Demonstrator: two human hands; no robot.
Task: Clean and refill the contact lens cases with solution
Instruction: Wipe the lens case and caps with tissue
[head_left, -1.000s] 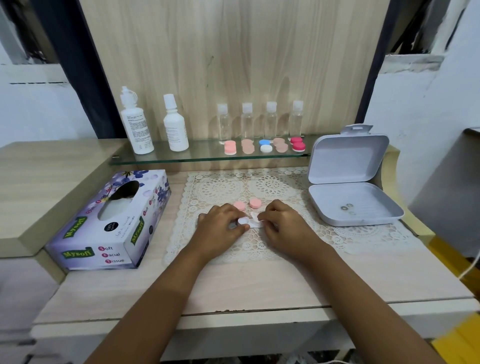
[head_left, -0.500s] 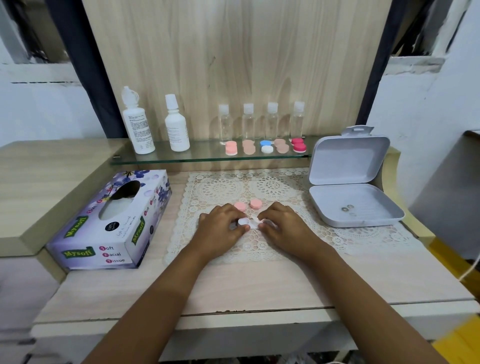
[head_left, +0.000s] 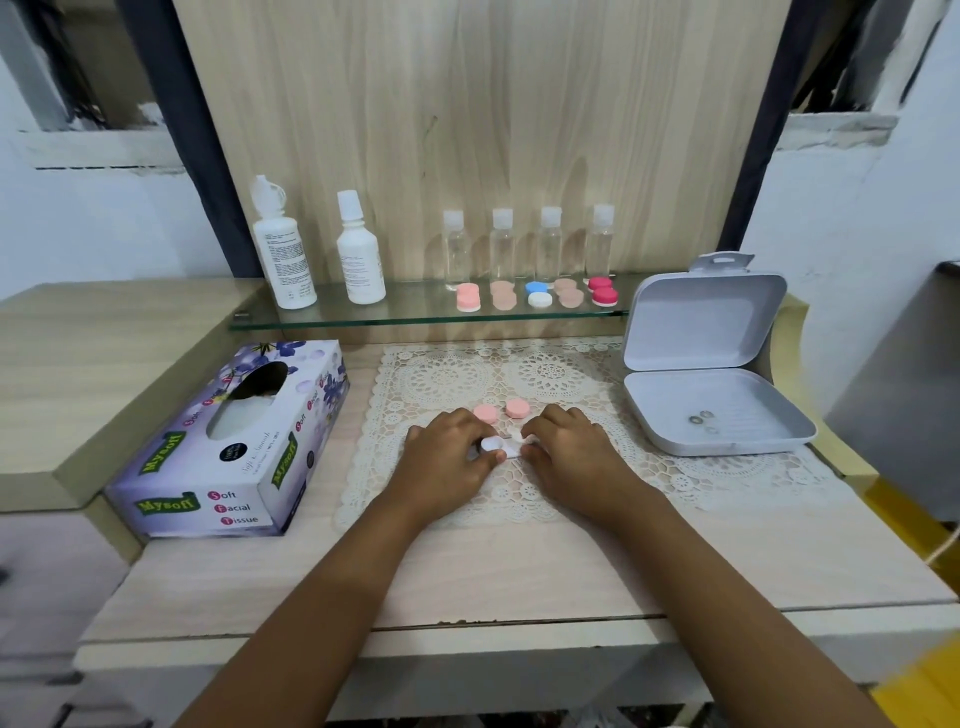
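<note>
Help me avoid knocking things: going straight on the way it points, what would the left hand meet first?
Probably the nearer pink cap on the lace mat, just beyond the left hand, which grips the white case; depth is hard to judge.

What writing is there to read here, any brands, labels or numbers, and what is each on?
"Mysoft": green labels on the tissue box, on its front, top and side.
"Soft Facial Tissue": front of the same box.
Black round label and script on the box's side: too small to read.
Print on the left bottle and right bottle: too small to read.
Numbers: none readable.
</note>
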